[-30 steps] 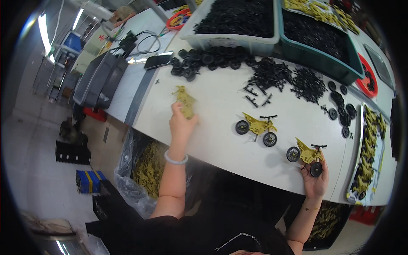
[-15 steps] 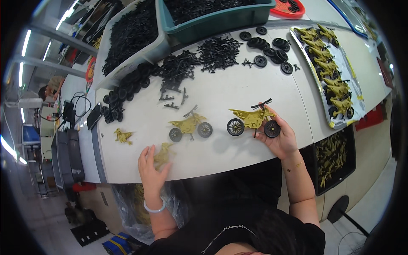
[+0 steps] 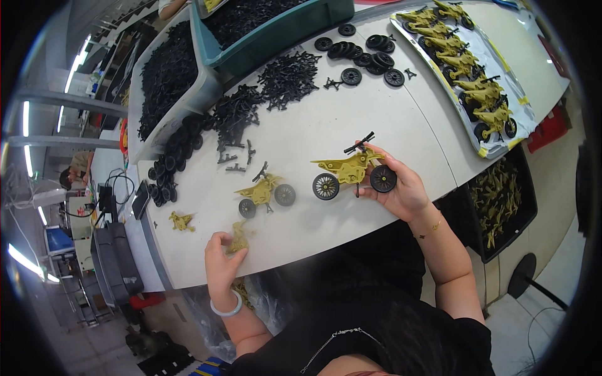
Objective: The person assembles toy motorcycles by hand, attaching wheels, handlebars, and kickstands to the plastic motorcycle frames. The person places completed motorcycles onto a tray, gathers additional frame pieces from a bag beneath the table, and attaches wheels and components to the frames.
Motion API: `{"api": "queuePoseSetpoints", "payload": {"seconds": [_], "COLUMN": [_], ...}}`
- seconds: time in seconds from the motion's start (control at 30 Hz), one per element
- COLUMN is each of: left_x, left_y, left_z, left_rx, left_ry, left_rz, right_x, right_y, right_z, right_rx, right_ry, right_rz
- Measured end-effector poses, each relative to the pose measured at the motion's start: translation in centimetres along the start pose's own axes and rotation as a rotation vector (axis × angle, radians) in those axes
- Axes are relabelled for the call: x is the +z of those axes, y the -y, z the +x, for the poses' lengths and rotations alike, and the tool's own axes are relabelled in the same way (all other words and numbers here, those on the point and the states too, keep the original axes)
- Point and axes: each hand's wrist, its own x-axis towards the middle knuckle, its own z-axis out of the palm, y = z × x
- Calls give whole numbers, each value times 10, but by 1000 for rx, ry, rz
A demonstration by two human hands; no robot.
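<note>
Bike (image 3: 345,168) is hanging over the table (image 3: 364,113), fingers of the right hand (image 3: 406,191) gripping around its front wheel (image 3: 383,178); that one-ended hold could be tipping it. Left hand (image 3: 221,266) is pinching a yellow body (image 3: 239,240) near the table's edge: slipping could be sending it floorward.

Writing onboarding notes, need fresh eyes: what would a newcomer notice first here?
Probably the yellow toy motorcycle with black wheels, held in the right hand just right of the picture's centre. Next, the tray at the upper right, with a row of similar yellow bikes in it. Then the heap of small black parts on the table, in front of the teal bin.
</note>
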Motion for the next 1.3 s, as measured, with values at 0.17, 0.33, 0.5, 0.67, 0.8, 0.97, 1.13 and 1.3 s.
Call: {"api": "queuePoseSetpoints", "payload": {"seconds": [0.17, 0.33, 0.5, 0.67, 0.8, 0.97, 1.13, 1.3], "left_x": [-6, -21, 8, 42, 57, 66, 66, 67], "left_y": [-11, -76, -153, -186, -189, -187, -185, -185], "left_z": [3, 1, 47, 79, 88, 87, 91, 90], "left_rx": [-13, 321, 633, 774, 802, 784, 777, 770], "left_ry": [63, 55, 150, 138, 144, 154, 136, 139], "left_rz": [59, 59, -174, -121, -151, -122, -100, -91], "right_x": [1, 0, -4, 2, 1, 1, 0, 4], "right_y": [0, -2, 2, -1, -2, 0, -1, 0], "right_z": [-1, 3, -1, 3, 4, 6, 8, 8], "right_rx": [-14, 30, 17, 30, 45, 66, 69, 74], "right_ry": [-19, -6, 1, -9, -13, 23, -2, -27], "right_rz": [6, -11, -44, -67, -64, -54, -61, -83]}}
